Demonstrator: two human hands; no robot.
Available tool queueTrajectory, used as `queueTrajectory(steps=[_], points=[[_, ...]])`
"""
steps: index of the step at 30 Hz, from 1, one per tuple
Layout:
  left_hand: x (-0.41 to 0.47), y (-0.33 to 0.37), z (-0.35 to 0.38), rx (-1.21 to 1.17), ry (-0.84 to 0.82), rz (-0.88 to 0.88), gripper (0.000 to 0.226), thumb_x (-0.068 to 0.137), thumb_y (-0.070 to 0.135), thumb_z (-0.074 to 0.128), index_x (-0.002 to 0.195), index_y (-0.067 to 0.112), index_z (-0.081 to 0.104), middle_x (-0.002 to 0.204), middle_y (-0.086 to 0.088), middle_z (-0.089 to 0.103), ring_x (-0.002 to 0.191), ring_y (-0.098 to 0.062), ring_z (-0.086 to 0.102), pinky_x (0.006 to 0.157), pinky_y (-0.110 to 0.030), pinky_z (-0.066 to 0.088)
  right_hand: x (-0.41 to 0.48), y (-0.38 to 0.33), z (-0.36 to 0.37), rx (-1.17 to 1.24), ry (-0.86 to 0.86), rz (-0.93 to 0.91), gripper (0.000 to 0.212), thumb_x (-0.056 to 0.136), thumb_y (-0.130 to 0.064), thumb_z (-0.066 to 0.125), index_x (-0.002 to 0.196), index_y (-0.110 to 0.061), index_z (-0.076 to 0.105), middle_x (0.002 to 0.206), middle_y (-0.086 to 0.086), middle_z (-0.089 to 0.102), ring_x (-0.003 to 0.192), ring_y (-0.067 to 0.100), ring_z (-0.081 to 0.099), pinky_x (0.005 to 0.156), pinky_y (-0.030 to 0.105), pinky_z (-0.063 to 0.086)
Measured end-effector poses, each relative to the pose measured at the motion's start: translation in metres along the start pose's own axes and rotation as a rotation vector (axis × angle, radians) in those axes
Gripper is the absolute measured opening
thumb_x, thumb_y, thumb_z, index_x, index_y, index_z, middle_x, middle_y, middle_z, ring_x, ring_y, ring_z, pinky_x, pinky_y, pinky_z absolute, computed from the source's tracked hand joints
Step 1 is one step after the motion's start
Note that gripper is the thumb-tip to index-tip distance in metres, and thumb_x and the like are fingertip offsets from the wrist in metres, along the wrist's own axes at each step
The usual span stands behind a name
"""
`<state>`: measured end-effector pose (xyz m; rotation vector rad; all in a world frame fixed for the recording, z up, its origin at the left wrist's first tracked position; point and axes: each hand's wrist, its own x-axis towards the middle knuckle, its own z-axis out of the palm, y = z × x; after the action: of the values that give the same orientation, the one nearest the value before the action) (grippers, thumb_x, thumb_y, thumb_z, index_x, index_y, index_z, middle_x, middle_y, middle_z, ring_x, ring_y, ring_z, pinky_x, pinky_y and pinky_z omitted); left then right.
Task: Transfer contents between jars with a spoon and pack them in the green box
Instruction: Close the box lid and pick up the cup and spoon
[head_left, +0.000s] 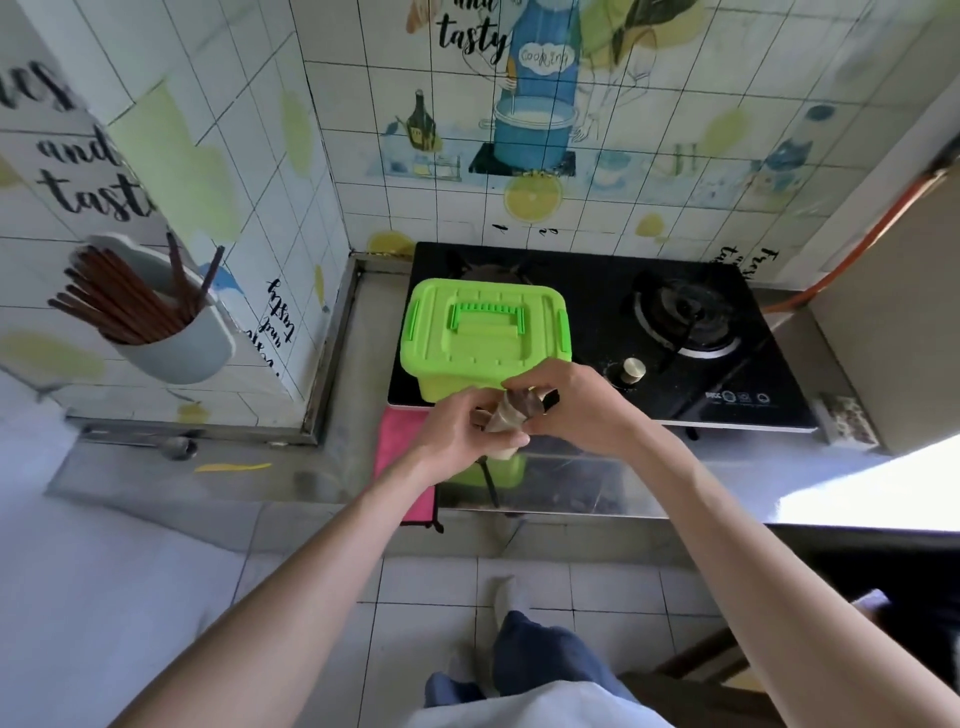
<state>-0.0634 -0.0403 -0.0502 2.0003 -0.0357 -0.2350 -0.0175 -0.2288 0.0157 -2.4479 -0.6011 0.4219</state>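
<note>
Both hands meet just in front of the green box (485, 332), holding a small jar (511, 418) tilted between them. The left hand (457, 431) has its fingers curled round the jar's pale lower end; the right hand (576, 410) pinches its dark upper end. The box, lid closed, sits on the black gas hob (727, 332), above a pink cloth (405, 467) on the steel bench (260, 467).

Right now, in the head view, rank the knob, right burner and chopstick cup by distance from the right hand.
1. Knob, just right of the right hand.
2. Right burner, behind the knob.
3. Chopstick cup, far left on the wall.
</note>
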Motion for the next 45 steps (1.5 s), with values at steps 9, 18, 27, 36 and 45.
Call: queueTrajectory(steps=[9,18,27,36,45], points=[[-0.01,0.009,-0.002,-0.025,0.051,0.044,0.04,0.077,0.041,0.09,0.109,0.023,0.075,0.101,0.014,0.076,0.094,-0.002,0.071,0.081,-0.02,0.055,0.0,-0.02,0.0,-0.331,0.101,0.184,0.063,0.072,-0.081,0.066,0.094,-0.022,0.069,0.082,-0.003,0.069,0.072,0.018,0.066,0.064,0.037,0.058],[0.0,-0.002,0.007,0.018,0.166,0.02,0.057,0.076,0.047,0.089,0.125,0.024,0.071,0.116,0.014,0.07,0.102,0.0,0.065,0.096,-0.025,0.05,-0.001,-0.008,-0.012,-0.255,0.147,0.195,0.064,0.082,-0.085,0.048,0.091,-0.024,0.064,0.086,-0.008,0.07,0.077,0.014,0.066,0.06,0.033,0.05],[0.01,-0.002,0.026,-0.02,0.209,0.025,0.054,0.074,0.044,0.09,0.122,0.027,0.072,0.117,0.014,0.071,0.105,-0.004,0.066,0.096,-0.037,0.055,0.0,0.013,-0.006,-0.138,0.08,0.07,0.048,0.074,-0.059,0.076,0.111,-0.028,0.07,0.1,-0.012,0.067,0.089,0.008,0.067,0.078,0.038,0.06],[0.015,-0.002,0.044,-0.029,0.238,0.027,0.053,0.068,0.061,0.086,0.112,0.035,0.072,0.111,0.016,0.073,0.105,-0.006,0.068,0.097,-0.046,0.055,-0.003,0.032,-0.012,-0.07,0.103,0.086,0.072,0.074,-0.047,0.083,0.138,-0.026,0.057,0.126,-0.011,0.061,0.109,0.006,0.063,0.085,0.037,0.058],[0.016,0.005,0.05,0.034,0.283,0.026,0.058,0.072,0.058,0.085,0.12,0.028,0.071,0.114,0.014,0.07,0.104,-0.004,0.065,0.095,-0.038,0.054,0.0,0.034,-0.015,-0.183,0.012,0.226,0.046,0.072,-0.06,0.079,0.095,-0.021,0.071,0.087,-0.006,0.074,0.084,0.019,0.07,0.075,0.043,0.06]])
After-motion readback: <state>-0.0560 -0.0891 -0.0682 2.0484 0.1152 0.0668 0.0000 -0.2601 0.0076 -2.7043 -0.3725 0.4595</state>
